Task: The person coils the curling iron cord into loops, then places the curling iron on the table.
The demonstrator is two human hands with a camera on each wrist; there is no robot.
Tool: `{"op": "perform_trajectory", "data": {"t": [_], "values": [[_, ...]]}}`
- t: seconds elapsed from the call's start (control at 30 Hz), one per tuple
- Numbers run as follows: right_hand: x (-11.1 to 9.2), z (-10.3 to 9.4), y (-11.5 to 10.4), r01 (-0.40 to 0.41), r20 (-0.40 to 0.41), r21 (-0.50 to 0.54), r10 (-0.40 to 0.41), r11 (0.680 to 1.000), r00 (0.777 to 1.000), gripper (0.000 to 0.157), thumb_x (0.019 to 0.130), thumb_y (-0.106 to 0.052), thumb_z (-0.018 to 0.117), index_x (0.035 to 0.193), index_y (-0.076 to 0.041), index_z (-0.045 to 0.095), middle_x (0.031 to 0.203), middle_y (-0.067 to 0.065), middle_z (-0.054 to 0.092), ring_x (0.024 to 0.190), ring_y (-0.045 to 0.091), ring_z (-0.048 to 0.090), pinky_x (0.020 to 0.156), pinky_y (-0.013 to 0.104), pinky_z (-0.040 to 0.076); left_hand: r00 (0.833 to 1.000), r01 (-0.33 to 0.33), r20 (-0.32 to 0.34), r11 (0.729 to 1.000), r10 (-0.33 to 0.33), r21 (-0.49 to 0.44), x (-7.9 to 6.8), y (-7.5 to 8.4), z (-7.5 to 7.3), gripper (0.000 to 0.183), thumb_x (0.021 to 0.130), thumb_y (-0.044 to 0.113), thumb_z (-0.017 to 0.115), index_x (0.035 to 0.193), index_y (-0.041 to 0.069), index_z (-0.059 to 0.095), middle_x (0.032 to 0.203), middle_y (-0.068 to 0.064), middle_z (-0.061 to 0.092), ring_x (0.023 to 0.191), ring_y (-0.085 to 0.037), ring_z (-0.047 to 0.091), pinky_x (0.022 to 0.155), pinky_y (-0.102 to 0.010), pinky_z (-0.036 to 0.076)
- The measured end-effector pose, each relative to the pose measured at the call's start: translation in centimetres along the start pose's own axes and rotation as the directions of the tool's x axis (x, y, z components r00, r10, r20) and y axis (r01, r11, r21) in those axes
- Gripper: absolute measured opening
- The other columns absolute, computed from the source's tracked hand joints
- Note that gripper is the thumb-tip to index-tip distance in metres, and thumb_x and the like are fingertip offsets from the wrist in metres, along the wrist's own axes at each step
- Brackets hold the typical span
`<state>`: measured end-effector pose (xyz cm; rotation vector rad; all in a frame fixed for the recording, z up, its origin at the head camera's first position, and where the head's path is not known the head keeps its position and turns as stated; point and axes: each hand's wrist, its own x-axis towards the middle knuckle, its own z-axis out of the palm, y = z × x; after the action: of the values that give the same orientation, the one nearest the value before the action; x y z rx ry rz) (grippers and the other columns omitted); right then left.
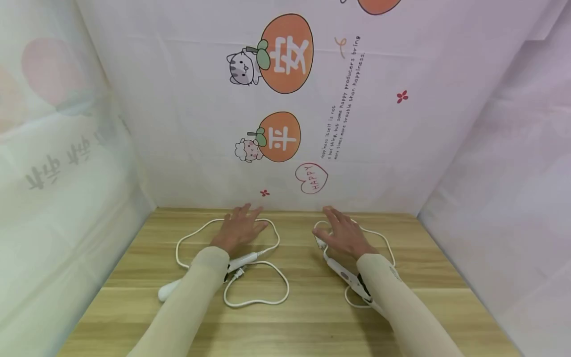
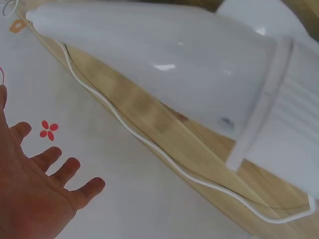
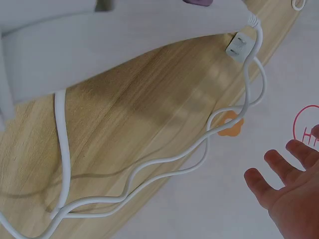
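Observation:
My left hand [image 1: 240,229] is held over the far part of the table with its fingers spread, nothing in it. Below its forearm lies a white corded wand-like appliance [image 1: 243,261], partly hidden by the sleeve; its tapered body [image 2: 149,55] fills the top of the left wrist view. Fingers apart, my right hand [image 1: 344,235] is likewise empty near the far edge. Under the right wrist lies a second white corded appliance [image 1: 342,272], long and slim with an oval purplish-grey mark; the forearm covers its near end. Its exact kind cannot be told.
White cords loop over the wooden table [image 1: 308,327]. One plug [image 1: 239,272] lies beside the left appliance, another plug [image 3: 240,47] near the right one's cord end. A printed white cloth [image 1: 200,124] hangs behind, with cloth walls at both sides.

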<state>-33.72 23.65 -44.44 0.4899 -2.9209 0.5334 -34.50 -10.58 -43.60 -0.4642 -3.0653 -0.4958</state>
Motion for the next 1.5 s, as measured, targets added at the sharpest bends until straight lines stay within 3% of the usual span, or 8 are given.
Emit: {"op": "perform_trajectory", "data": {"t": [0.2, 0.47, 0.67, 1.0, 1.23, 1.5], "values": [[-0.5, -0.1, 0.0, 0.006, 0.017, -0.024, -0.006, 1.0, 1.0, 0.086, 0.107, -0.057, 0.056, 0.171, -0.006, 0.031, 0.175, 0.024, 0.035, 0.154, 0.054, 0.041, 0.125, 0.07, 0.033, 0.998, -0.055, -0.018, 0.998, 0.054, -0.023, 0.5, 0.8, 1.0, 0.064, 0.114, 0.051, 0.045, 0.169, 0.019, 0.04, 0.174, -0.022, 0.034, 0.159, -0.05, 0.033, 0.127, -0.07, 0.03], [-1.7, 0.2, 0.6, -0.014, 0.016, -0.035, 0.015, 0.999, 1.0, 0.082, 0.106, -0.058, 0.057, 0.169, -0.008, 0.039, 0.167, 0.027, 0.046, 0.151, 0.057, 0.043, 0.123, 0.072, 0.033, 0.995, -0.094, -0.027, 0.994, 0.093, -0.046, 0.8, 1.9, 1.9, 0.062, 0.113, 0.05, 0.048, 0.166, 0.016, 0.045, 0.17, -0.021, 0.041, 0.157, -0.048, 0.038, 0.126, -0.064, 0.036], [-2.7, 0.3, 0.6, -0.003, 0.001, -0.04, 0.003, 0.999, 1.0, 0.084, 0.105, -0.064, 0.056, 0.167, -0.009, 0.041, 0.167, 0.024, 0.047, 0.153, 0.051, 0.043, 0.125, 0.069, 0.035, 0.991, -0.133, -0.029, 0.988, 0.132, -0.073, 0.9, 3.0, 1.9, 0.06, 0.113, 0.048, 0.051, 0.163, 0.015, 0.05, 0.166, -0.019, 0.048, 0.157, -0.043, 0.04, 0.124, -0.062, 0.04], [-4.8, -0.4, 0.8, -0.008, 0.007, -0.043, 0.008, 0.999, 1.0, 0.083, 0.105, -0.061, 0.059, 0.17, -0.015, 0.037, 0.166, 0.027, 0.046, 0.15, 0.053, 0.047, 0.119, 0.072, 0.04, 0.987, -0.156, 0.018, 0.984, 0.158, -0.088, 1.1, 4.6, 2.4, 0.058, 0.115, 0.048, 0.051, 0.165, 0.02, 0.047, 0.17, -0.013, 0.044, 0.161, -0.035, 0.036, 0.126, -0.057, 0.04], [-5.8, -0.9, 0.4, -0.026, -0.005, -0.026, 0.026, 0.999, 1.0, 0.083, 0.106, -0.06, 0.062, 0.167, -0.008, 0.041, 0.166, 0.026, 0.047, 0.15, 0.052, 0.047, 0.118, 0.072, 0.041, 0.981, -0.189, 0.028, 0.977, 0.192, -0.094, 1.4, 5.5, 2.5, 0.059, 0.115, 0.05, 0.05, 0.165, 0.018, 0.047, 0.169, -0.012, 0.045, 0.158, -0.034, 0.041, 0.125, -0.055, 0.042], [-6.8, -0.7, 0.0, -0.049, 0.004, 0.013, 0.049, 0.999, 0.999, 0.086, 0.105, -0.065, 0.058, 0.167, -0.008, 0.041, 0.167, 0.025, 0.046, 0.153, 0.051, 0.045, 0.117, 0.072, 0.042, 0.975, -0.216, 0.027, 0.972, 0.219, -0.09, 1.5, 5.8, 2.7, 0.057, 0.114, 0.049, 0.054, 0.163, 0.02, 0.05, 0.168, -0.011, 0.048, 0.158, -0.032, 0.043, 0.128, -0.051, 0.039]]}}
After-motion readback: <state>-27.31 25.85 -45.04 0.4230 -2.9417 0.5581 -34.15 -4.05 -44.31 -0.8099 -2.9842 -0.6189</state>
